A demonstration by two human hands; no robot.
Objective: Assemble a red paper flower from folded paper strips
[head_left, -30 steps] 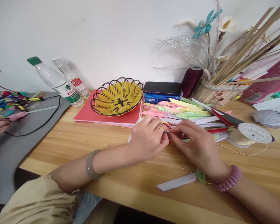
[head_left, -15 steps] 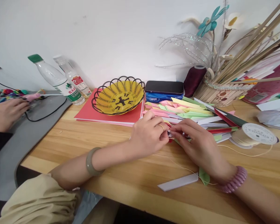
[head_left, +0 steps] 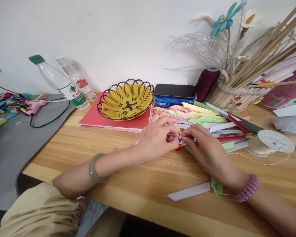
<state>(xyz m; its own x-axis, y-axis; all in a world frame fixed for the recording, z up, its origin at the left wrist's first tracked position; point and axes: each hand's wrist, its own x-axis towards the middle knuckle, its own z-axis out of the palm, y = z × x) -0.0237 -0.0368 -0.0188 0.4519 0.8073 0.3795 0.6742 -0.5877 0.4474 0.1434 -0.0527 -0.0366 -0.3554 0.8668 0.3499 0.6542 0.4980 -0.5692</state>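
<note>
My left hand [head_left: 158, 136] is closed, its thumb and fingers pinching a small folded paper piece [head_left: 180, 141] with white and red showing. Opposite it, the thumb and fingertips of my right hand [head_left: 207, 149] pinch the same piece. Most of that piece is hidden by my fingers. Just behind both hands lies a pile of folded paper strips [head_left: 199, 115] in pink, yellow, green and white. A white paper strip [head_left: 188, 192] and a green folded piece [head_left: 216, 186] rest in front of my right hand. Thin cream thread [head_left: 191, 176] runs over the wood below my hands.
A spool of cream thread [head_left: 261, 144] stands at the right. Behind are a yellow woven basket [head_left: 128, 102] on red paper [head_left: 88, 118], a phone [head_left: 175, 91] on a blue packet, a dark purple thread cone [head_left: 207, 84] and two bottles [head_left: 72, 93]. A pink glue gun [head_left: 36, 106] lies left.
Another person's hand at the far left has gone out of view, uncovering the pink glue gun. My hands stay at the paper piece, with the fingers slightly shifted and more red showing.
</note>
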